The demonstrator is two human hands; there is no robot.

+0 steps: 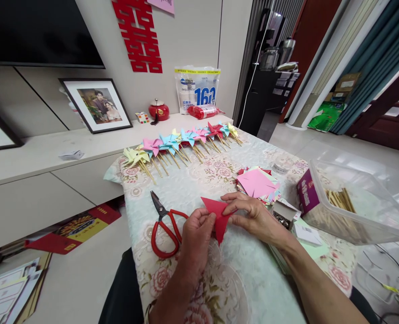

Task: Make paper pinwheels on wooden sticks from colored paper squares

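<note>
Our forearms reach in over the near edge of the table. Above its near half we hold a partly folded piece of red paper: our left hand is clamped on it between thumb and finger, and our right hand pinches its right side. Near the left edge, beside our left hand, lie scissors. Beyond our right hand we see stacked paper squares; toward the right edge stands a tub of sticks. Pinwheels line the far edge.
</note>
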